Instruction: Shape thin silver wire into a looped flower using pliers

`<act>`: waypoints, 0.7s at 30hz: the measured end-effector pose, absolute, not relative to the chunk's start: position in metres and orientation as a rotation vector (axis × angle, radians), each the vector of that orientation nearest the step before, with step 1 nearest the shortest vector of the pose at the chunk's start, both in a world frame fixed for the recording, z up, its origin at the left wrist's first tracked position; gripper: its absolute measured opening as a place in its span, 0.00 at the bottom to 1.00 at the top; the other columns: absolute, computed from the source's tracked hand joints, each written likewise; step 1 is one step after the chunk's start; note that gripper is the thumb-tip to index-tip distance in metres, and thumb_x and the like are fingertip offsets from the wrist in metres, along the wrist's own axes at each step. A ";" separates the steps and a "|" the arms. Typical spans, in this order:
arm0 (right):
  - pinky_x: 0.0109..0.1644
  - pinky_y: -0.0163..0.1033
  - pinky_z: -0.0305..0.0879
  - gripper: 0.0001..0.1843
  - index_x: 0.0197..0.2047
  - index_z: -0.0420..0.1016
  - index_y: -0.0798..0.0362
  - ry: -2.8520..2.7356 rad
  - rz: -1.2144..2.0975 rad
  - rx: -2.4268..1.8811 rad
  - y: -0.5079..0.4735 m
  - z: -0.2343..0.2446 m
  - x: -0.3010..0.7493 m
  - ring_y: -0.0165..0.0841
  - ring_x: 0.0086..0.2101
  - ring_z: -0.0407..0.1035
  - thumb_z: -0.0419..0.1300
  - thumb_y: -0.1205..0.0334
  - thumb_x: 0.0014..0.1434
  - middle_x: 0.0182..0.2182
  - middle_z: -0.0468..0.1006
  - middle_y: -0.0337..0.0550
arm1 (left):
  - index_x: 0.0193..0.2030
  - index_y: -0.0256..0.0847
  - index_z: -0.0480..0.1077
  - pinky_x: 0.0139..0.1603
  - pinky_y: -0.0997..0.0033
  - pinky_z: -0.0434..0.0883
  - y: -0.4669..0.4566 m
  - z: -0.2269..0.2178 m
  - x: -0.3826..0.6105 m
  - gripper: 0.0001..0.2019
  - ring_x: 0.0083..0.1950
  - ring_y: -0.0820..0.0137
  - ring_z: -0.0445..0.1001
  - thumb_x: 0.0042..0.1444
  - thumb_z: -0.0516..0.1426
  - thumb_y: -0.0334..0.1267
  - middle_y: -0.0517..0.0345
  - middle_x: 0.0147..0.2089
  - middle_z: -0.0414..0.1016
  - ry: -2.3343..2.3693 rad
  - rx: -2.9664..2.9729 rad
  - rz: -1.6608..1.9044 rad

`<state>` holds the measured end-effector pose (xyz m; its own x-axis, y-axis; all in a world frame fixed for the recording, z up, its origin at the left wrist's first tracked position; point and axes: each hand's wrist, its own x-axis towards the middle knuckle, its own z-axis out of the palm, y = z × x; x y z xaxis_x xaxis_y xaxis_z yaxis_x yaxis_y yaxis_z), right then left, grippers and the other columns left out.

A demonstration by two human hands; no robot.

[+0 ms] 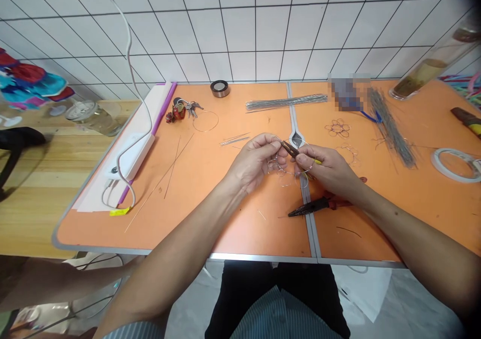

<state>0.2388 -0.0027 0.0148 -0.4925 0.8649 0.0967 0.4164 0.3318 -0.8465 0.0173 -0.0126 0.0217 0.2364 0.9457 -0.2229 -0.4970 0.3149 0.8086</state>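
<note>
Above the middle of the orange table, my left hand [259, 159] pinches a thin wire shape of several loops [277, 166]. My right hand [326, 169] is closed around small pliers [289, 149] with a bit of yellow handle showing. The dark tip of these pliers points at the left fingers and meets the wire there; the exact grip is too small to make out. Part of the wire loops hangs below and between both hands. Under my right hand lie long-nose pliers [311, 207] with red handles, their jaws pointing left.
Straight wires [287, 102] lie bundled at the back, with another wire bundle [393, 128] to the right. A flower-shaped wire [338, 128], black tape roll [220, 89], keys [192, 107], white ring [456, 178] and power strip [131, 161] surround the hands. Another person's limb [67, 281] shows lower left.
</note>
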 end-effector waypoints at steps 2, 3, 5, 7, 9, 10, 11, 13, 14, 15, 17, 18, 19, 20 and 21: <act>0.45 0.43 0.68 0.26 0.34 0.78 0.47 -2.036 1.098 -1.119 -0.003 0.015 0.238 0.38 0.36 0.75 0.58 0.38 0.77 0.32 0.82 0.41 | 0.36 0.39 0.74 0.39 0.71 0.76 -0.012 0.021 0.018 0.07 0.32 0.73 0.77 0.65 0.67 0.31 0.58 0.32 0.79 0.803 0.682 1.110; 0.45 0.43 0.68 0.26 0.34 0.78 0.47 -2.028 1.110 -1.116 -0.003 0.015 0.238 0.38 0.35 0.75 0.58 0.38 0.77 0.32 0.82 0.41 | 0.36 0.39 0.74 0.39 0.71 0.76 -0.012 0.020 0.018 0.07 0.32 0.73 0.77 0.64 0.67 0.31 0.58 0.33 0.79 0.804 0.680 1.117; 0.44 0.43 0.67 0.26 0.34 0.78 0.47 -2.014 1.127 -1.108 -0.003 0.015 0.237 0.37 0.35 0.75 0.58 0.37 0.77 0.32 0.82 0.41 | 0.37 0.38 0.75 0.39 0.71 0.77 -0.012 0.019 0.018 0.06 0.31 0.74 0.77 0.63 0.68 0.31 0.57 0.33 0.80 0.815 0.671 1.123; 0.43 0.42 0.67 0.27 0.34 0.78 0.48 -2.005 1.132 -1.101 -0.003 0.016 0.236 0.37 0.34 0.74 0.59 0.37 0.76 0.32 0.82 0.41 | 0.38 0.38 0.76 0.38 0.71 0.77 -0.012 0.019 0.018 0.05 0.31 0.73 0.78 0.63 0.68 0.31 0.57 0.33 0.80 0.829 0.664 1.124; 0.41 0.41 0.66 0.27 0.34 0.78 0.48 -1.990 1.147 -1.097 -0.003 0.016 0.236 0.36 0.33 0.73 0.59 0.37 0.76 0.32 0.81 0.41 | 0.38 0.38 0.77 0.38 0.71 0.77 -0.012 0.019 0.018 0.03 0.31 0.73 0.78 0.62 0.67 0.30 0.57 0.33 0.80 0.834 0.661 1.135; 0.41 0.41 0.66 0.27 0.33 0.78 0.48 -1.984 1.156 -1.094 -0.003 0.016 0.236 0.35 0.32 0.73 0.60 0.37 0.76 0.32 0.81 0.41 | 0.39 0.38 0.77 0.38 0.71 0.77 -0.012 0.020 0.019 0.03 0.31 0.73 0.78 0.62 0.66 0.30 0.57 0.32 0.80 0.835 0.660 1.143; 0.40 0.41 0.65 0.27 0.33 0.78 0.49 -1.979 1.163 -1.090 -0.003 0.016 0.236 0.34 0.32 0.72 0.60 0.36 0.76 0.32 0.81 0.41 | 0.39 0.38 0.77 0.38 0.71 0.78 -0.012 0.020 0.019 0.02 0.31 0.73 0.78 0.62 0.66 0.29 0.57 0.32 0.80 0.837 0.657 1.150; 0.40 0.40 0.65 0.28 0.34 0.77 0.49 -1.967 1.175 -1.074 -0.004 0.016 0.235 0.34 0.31 0.71 0.60 0.36 0.76 0.32 0.80 0.41 | 0.40 0.37 0.77 0.37 0.71 0.78 -0.012 0.021 0.019 0.03 0.30 0.73 0.78 0.62 0.66 0.30 0.57 0.32 0.80 0.845 0.653 1.155; 0.40 0.40 0.65 0.28 0.34 0.77 0.49 -1.960 1.180 -1.066 -0.004 0.015 0.235 0.34 0.31 0.71 0.60 0.36 0.76 0.32 0.79 0.41 | 0.40 0.37 0.77 0.37 0.71 0.78 -0.012 0.021 0.019 0.03 0.30 0.73 0.78 0.62 0.67 0.31 0.58 0.32 0.80 0.848 0.653 1.155; 0.40 0.40 0.65 0.28 0.34 0.77 0.49 -1.953 1.185 -1.058 -0.004 0.014 0.235 0.33 0.32 0.71 0.60 0.36 0.76 0.31 0.79 0.40 | 0.40 0.37 0.77 0.36 0.72 0.77 -0.012 0.021 0.019 0.04 0.30 0.73 0.78 0.63 0.67 0.33 0.58 0.32 0.80 0.850 0.652 1.155; 0.40 0.40 0.64 0.28 0.34 0.77 0.50 -1.935 1.206 -1.054 -0.004 0.012 0.236 0.33 0.31 0.70 0.60 0.35 0.76 0.31 0.78 0.40 | 0.39 0.38 0.77 0.35 0.73 0.76 -0.012 0.021 0.020 0.06 0.29 0.74 0.77 0.64 0.68 0.36 0.59 0.31 0.80 0.850 0.653 1.158; 0.39 0.40 0.63 0.28 0.35 0.77 0.50 -1.930 1.216 -1.057 -0.004 0.011 0.236 0.33 0.31 0.70 0.60 0.35 0.76 0.31 0.79 0.40 | 0.39 0.38 0.77 0.35 0.73 0.76 -0.012 0.021 0.021 0.07 0.28 0.74 0.77 0.65 0.68 0.37 0.59 0.31 0.80 0.850 0.652 1.162; 0.39 0.40 0.63 0.28 0.35 0.77 0.49 -1.927 1.225 -1.060 -0.004 0.009 0.236 0.33 0.31 0.69 0.59 0.35 0.76 0.31 0.79 0.40 | 0.39 0.38 0.76 0.35 0.73 0.76 -0.012 0.020 0.021 0.07 0.28 0.74 0.77 0.65 0.68 0.37 0.60 0.30 0.80 0.850 0.649 1.166; 0.38 0.40 0.63 0.28 0.35 0.77 0.49 -1.925 1.235 -1.061 -0.004 0.008 0.236 0.32 0.31 0.69 0.59 0.35 0.76 0.31 0.79 0.39 | 0.39 0.38 0.77 0.35 0.73 0.76 -0.012 0.020 0.022 0.06 0.28 0.74 0.77 0.66 0.67 0.37 0.60 0.30 0.80 0.846 0.646 1.168; 0.38 0.40 0.62 0.28 0.36 0.77 0.49 -1.922 1.246 -1.064 -0.005 0.008 0.236 0.32 0.31 0.69 0.59 0.35 0.76 0.32 0.80 0.39 | 0.39 0.38 0.77 0.35 0.73 0.76 -0.011 0.019 0.022 0.06 0.28 0.74 0.77 0.67 0.67 0.36 0.60 0.30 0.79 0.839 0.643 1.169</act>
<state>0.2364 -0.0045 0.0076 -0.4937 0.8674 0.0627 0.2968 0.2358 -0.9254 0.0220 -0.0114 0.0194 0.1619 0.9601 -0.2282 -0.5233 0.2796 0.8050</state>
